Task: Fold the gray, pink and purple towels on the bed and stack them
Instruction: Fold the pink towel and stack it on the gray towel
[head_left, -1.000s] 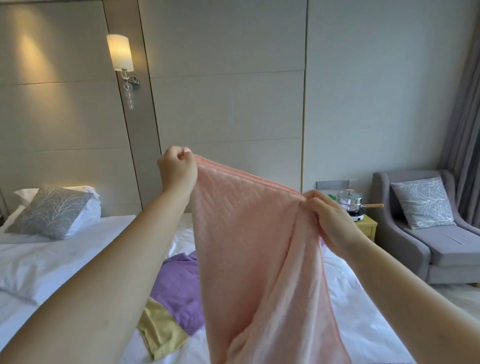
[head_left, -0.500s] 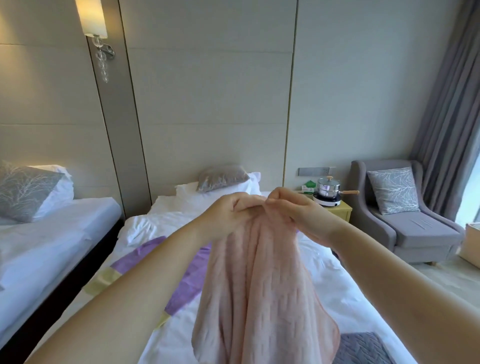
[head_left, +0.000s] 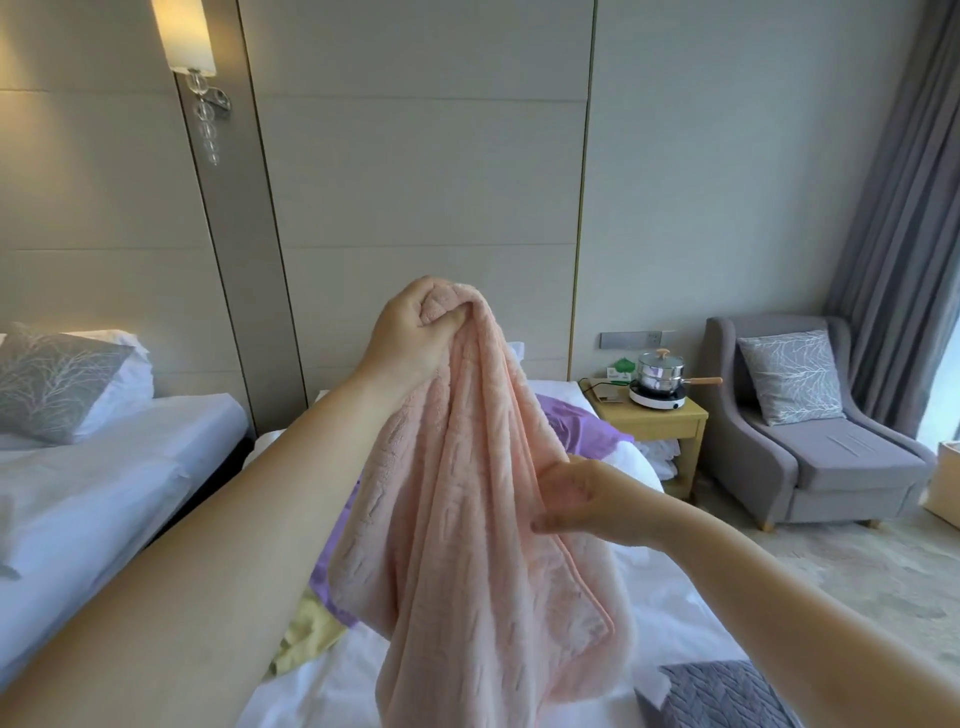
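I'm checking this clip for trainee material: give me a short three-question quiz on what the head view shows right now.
1. True or false: the pink towel lies flat on the bed.
2. Which hand grips the towel's bunched top? A) left hand B) right hand
3. Fill in: the gray towel lies on the bed at the lower ____ of the view.

Key:
1. False; it hangs in the air from both hands.
2. A; the right hand pinches its edge lower down.
3. Right.
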